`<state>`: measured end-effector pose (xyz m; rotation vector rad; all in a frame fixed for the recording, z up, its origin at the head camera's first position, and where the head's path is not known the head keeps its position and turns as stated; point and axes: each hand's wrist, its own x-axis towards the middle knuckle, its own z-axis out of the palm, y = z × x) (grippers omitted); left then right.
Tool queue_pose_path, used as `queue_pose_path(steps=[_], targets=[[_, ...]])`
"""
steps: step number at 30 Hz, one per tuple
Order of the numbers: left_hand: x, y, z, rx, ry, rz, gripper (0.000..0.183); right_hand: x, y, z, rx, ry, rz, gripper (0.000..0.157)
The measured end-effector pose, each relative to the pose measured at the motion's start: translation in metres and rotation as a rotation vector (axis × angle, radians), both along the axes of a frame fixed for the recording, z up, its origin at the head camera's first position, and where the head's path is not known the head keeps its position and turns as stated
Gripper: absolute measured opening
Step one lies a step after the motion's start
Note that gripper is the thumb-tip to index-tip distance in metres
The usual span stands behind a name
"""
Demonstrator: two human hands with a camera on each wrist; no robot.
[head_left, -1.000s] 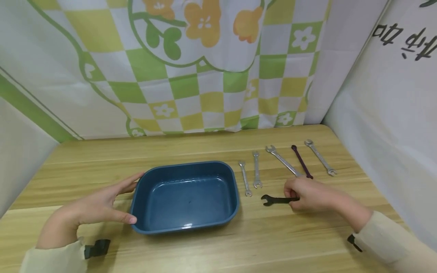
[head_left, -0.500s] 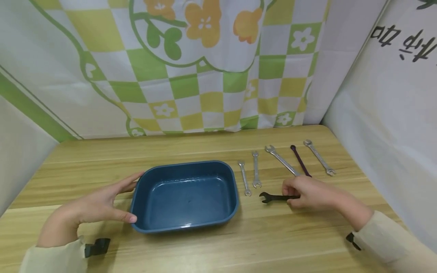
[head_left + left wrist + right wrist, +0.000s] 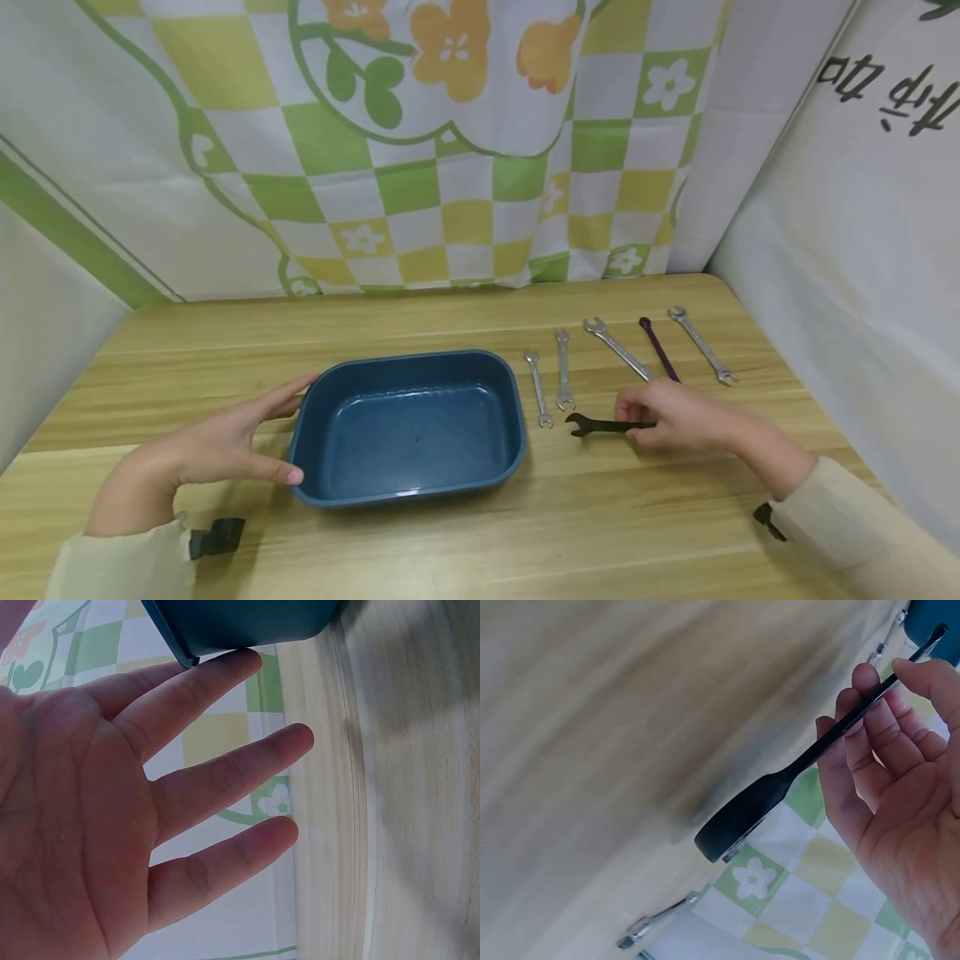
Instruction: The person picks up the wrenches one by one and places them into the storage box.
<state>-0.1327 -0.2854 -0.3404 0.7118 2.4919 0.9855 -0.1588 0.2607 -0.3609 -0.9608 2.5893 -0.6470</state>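
Note:
My right hand pinches a black wrench between thumb and fingers. One open end of the wrench points left toward the tub. In the right wrist view the shaft of this black wrench crosses the fingers, held close over the tabletop. On the left stands a dark blue rectangular tub with nothing inside. My left hand spreads along the tub's left side, thumb at the near corner. Its fingers look straight in the left wrist view, the index finger against the tub wall.
Two small silver wrenches lie right of the tub. Behind my right hand are a larger silver wrench, a dark purple wrench and another silver wrench. A checkered curtain hangs along the wooden table's back edge.
My right hand has shifted slightly left and away from me, carrying the black wrench. The left hand and the tub stay in place.

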Motion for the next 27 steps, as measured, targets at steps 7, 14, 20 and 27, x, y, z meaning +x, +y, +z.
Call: queue_pose_path(steps=[7, 14, 20, 27], targets=[[-0.001, 0.0, 0.0, -0.011, 0.011, 0.001, 0.113, -0.005, -0.004, 0.011, -0.017, 0.074, 0.029, 0.011], [-0.001, -0.001, 0.001, -0.02, -0.012, 0.012, 0.114, -0.012, -0.013, 0.022, -0.017, 0.111, 0.041, 0.01], [-0.001, 0.0, 0.001, -0.019, -0.021, 0.007, 0.113, -0.017, -0.027, 0.033, -0.045, 0.111, 0.057, 0.012], [-0.002, 0.001, 0.001, -0.017, -0.027, 0.002, 0.114, -0.019, -0.047, 0.04, -0.059, 0.117, 0.072, 0.011]])
